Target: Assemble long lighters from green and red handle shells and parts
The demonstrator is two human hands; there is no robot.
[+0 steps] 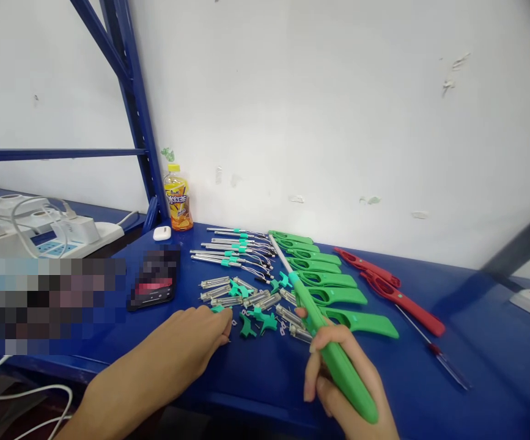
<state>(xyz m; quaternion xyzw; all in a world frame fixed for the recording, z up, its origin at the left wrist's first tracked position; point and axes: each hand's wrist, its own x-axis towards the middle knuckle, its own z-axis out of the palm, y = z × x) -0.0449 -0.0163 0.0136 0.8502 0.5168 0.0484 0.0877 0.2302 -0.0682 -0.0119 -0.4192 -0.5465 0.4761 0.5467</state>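
Note:
My right hand (371,380) is wrapped round a green stick lighter (338,360), its metal barrel pointing up and away to the left. My left hand (195,336) rests low over the blue table with curled fingers; whatever is between the fingertips is hidden. A green trigger piece (219,310) shows just beyond its knuckles. Beside it lie more green trigger pieces (247,327) and several clear and metal cylinders (225,301). Behind these, metal barrels with wires (228,244) are laid side by side. Several green handle shells (365,322) form a row beyond my right hand.
Red handle shells (418,311) and a screwdriver (450,366) lie on the right. At the left are a phone (157,278), a white earphone case (162,233), a drink bottle (178,198), and power strips (81,238) with cables. A blue frame post (131,104) rises behind them.

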